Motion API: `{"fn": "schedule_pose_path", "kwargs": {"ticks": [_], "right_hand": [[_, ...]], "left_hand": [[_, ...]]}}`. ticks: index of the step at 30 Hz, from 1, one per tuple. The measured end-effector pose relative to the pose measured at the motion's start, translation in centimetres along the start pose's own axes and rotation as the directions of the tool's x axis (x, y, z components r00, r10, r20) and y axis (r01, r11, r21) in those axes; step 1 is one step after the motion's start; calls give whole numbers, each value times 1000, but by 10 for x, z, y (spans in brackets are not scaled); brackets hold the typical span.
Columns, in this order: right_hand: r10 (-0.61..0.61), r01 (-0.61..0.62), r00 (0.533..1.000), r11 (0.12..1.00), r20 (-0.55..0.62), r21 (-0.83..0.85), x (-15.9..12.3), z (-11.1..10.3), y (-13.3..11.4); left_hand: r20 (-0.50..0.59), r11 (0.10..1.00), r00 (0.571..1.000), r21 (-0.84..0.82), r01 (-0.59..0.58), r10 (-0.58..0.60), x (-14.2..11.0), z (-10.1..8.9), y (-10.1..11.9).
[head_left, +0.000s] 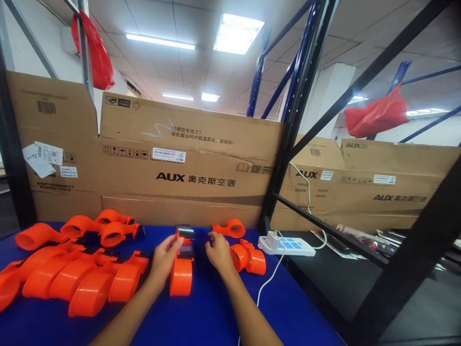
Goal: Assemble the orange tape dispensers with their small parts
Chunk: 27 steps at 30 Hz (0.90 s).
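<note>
Holding: the upright part of an orange tape dispenser (181,278) is pinched between thumb and fingers by the left hand (164,255); its round ring is turned to the near side, its dark-edged end to the far side.
Right hand (220,252): fingers loosely curled, held near the single dispenser (236,228) at the far right; whether it is touched cannot be told.
Dispenser place: middle of the blue tabletop (205,312), between the two hands.
Left pile (84,290): many orange dispensers, crowded together and partly overlapped.
Right side: more orange rings (254,258) are seen just beside the right hand.
Power strip (297,247): placed to the right of the rings, with a white plug (272,239) inserted and a white cable (268,282) trailed toward the near side.
Far side: the tabletop is bordered by a printed cardboard panel (201,158).
</note>
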State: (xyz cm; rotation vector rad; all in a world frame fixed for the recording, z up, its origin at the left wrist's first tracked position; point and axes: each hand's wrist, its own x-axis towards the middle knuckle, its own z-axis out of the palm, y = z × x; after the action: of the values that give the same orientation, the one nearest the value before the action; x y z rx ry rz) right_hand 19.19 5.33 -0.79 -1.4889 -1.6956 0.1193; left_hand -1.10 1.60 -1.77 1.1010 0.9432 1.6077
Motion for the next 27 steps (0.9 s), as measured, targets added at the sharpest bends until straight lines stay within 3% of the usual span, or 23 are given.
{"fn": "schedule_pose_path", "kwargs": {"ticks": [6, 11, 19, 27], "right_hand": [[-136, 133, 991, 983, 16, 128, -6, -3, -21], [-360, 289, 928, 858, 95, 425, -18, -1, -37], [-331, 318, 943, 882, -25, 348, -22, 0, -40], [-345, 351, 936, 895, -70, 275, -28, 12, -43]], "left_hand": [[38, 999, 998, -16, -39, 40, -1, 0, 2], [57, 1000, 998, -23, -11, 12, 3, -4, -3], [130, 999, 991, -34, 26, -21, -3, 2, 0], [99, 999, 994, -20, 41, -39, -2, 0, 4]]}}
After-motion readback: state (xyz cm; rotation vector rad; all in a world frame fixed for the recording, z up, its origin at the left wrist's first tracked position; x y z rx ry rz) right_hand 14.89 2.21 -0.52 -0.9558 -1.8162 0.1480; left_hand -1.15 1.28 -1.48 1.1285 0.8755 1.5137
